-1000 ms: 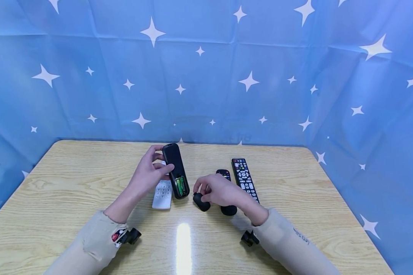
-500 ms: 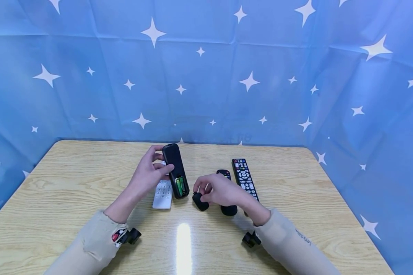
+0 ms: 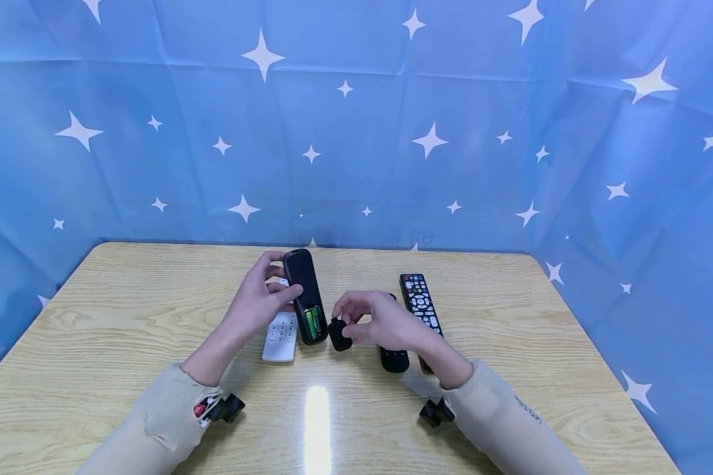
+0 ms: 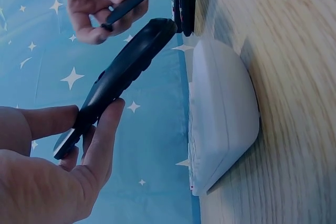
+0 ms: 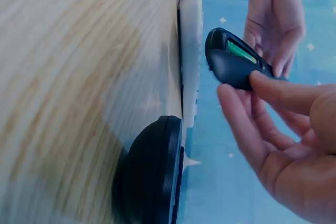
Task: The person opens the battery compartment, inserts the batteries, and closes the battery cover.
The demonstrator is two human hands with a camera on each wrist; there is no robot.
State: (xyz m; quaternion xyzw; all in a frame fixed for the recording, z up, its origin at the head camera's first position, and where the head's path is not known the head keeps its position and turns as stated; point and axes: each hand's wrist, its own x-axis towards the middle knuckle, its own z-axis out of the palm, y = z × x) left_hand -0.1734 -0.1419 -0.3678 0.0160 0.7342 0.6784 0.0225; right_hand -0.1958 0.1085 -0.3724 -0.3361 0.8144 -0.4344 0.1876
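My left hand (image 3: 260,297) grips a black remote control (image 3: 302,280) by its sides, back facing up, raised off the table. At its near end the battery compartment lies uncovered, and green batteries (image 3: 313,321) show inside. Between thumb and fingers my right hand (image 3: 383,320) pinches a small black battery cover (image 3: 339,335), just right of that compartment. The left wrist view has the cover (image 4: 137,2) tilted and apart from the remote's end (image 4: 157,30). In the right wrist view the cover (image 5: 231,69) partly hides the compartment with its green battery (image 5: 241,52).
A white remote (image 3: 280,338) lies on the wooden table (image 3: 154,310) beneath the held one. Under my right hand lies another black remote (image 3: 395,360), partly hidden. A longer black remote (image 3: 420,300) is to its right. A blue starred curtain (image 3: 356,132) hangs behind.
My right hand has lifted the battery cover slightly up and left, closer to the held remote, and turned it more upright. The left hand has barely shifted.
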